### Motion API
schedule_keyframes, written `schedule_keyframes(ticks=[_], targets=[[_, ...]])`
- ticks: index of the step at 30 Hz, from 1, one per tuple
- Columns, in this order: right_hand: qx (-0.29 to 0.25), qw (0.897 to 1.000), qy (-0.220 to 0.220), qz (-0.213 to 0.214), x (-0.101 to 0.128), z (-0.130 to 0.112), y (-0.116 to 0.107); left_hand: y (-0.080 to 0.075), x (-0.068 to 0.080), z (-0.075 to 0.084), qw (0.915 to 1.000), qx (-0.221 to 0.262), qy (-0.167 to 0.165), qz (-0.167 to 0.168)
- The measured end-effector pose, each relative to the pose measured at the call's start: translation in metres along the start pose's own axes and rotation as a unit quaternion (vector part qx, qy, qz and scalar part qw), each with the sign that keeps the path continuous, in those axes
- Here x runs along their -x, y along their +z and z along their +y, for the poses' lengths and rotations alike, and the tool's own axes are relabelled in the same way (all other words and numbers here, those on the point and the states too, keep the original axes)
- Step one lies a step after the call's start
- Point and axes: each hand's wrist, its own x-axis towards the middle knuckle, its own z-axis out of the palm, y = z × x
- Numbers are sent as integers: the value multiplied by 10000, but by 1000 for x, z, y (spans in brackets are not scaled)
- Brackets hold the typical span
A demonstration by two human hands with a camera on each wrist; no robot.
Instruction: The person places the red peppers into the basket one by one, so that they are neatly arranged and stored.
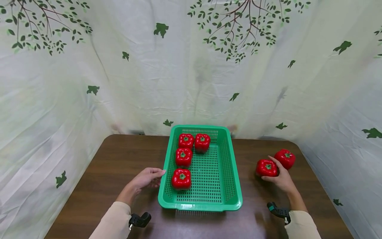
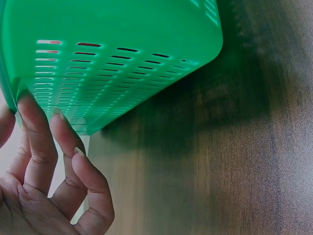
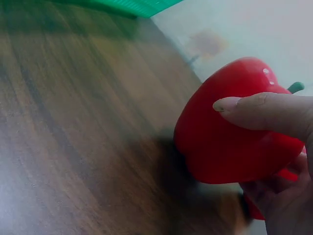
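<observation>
My right hand (image 1: 281, 179) grips a red bell pepper (image 1: 266, 168) between thumb and fingers, right of the basket. In the right wrist view this bell pepper (image 3: 234, 152) is tilted, with its green stem to the right and the thumb across its side. Another red bell pepper (image 1: 285, 159) sits just behind that hand. My left hand (image 1: 147, 179) pinches the left rim of a green plastic basket (image 1: 235, 179). Up close, the left hand's fingers (image 2: 39, 147) lie under the rim, beside the slotted wall. Several red bell peppers (image 1: 183, 157) stand in the basket, stems up.
The basket stands on a brown wooden table (image 1: 134, 149). Three of its peppers line its left side, and one pepper (image 1: 202, 142) is at the back, right of them. A pale curtain (image 1: 179, 83) printed with leaves hangs behind the table and at both sides.
</observation>
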Motion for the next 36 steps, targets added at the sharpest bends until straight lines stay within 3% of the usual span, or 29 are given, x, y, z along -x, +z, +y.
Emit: schedule_keyframes(ticks=[8,20,36], targets=[[-162,9997,-23,179,0,2,6,0,0,-1,10000,-46,4,26],[-197,9998,-82,67,-5,-12,25,-8,12,-7,9999,16,-38,120],[-344,9984,-353,277,13,-43,9,-1,-1,-3,10000,-53,13,-3]])
